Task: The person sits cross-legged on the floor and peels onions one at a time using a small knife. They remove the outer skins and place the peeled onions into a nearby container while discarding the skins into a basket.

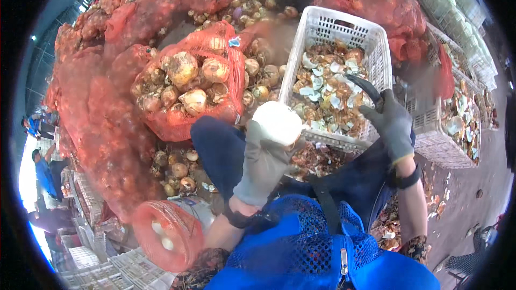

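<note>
My left hand (264, 161), in a grey glove, holds a large peeled white onion (277, 123) near the left corner of a white plastic crate (385, 52). In my gloved right hand (389, 119) is a dark curved-bladed knife (365, 86), its blade over the crate's right part. Onion skins (328, 88) fill much of the crate's bottom. Left of the crate lies an open red mesh sack (238, 76) of unpeeled onions (180, 68).
Full red mesh sacks (105, 129) are piled at the left. A mesh-covered bucket (169, 233) with peeled onions stands at lower left. Another crate (439, 141) of skins stands right. Loose onions (179, 170) lie on the floor. Co-workers (46, 173) are at far left.
</note>
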A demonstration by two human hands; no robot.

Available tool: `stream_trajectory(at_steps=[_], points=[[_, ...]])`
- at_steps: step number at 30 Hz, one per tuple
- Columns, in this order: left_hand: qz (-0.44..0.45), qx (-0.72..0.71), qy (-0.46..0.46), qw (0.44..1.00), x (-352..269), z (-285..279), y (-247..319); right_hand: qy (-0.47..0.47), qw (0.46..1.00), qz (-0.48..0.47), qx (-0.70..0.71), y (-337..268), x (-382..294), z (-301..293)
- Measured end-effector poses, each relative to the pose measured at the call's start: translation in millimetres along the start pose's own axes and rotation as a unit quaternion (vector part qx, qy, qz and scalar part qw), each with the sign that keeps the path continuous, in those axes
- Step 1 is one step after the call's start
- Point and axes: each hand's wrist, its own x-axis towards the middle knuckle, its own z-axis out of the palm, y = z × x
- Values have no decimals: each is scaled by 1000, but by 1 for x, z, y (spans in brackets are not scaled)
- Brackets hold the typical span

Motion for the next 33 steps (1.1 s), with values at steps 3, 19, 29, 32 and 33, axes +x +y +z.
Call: stream_trajectory(at_steps=[3,19,29,32,33], points=[[-6,11,-1,1000,9,5,-6,-77,964,7,254,-14,-28,22],[-183,43,31,982,-11,-17,-2,-225,921,-61,311,-43,-40,7],[-123,159,-56,978,-14,8,-7,-280,889,-44,360,-54,-58,1],[-132,177,-47,974,-15,12,-2,-244,853,-54,458,-57,-64,8],[-135,191,-38,971,-13,18,1,-259,841,-38,474,-57,-64,11]])
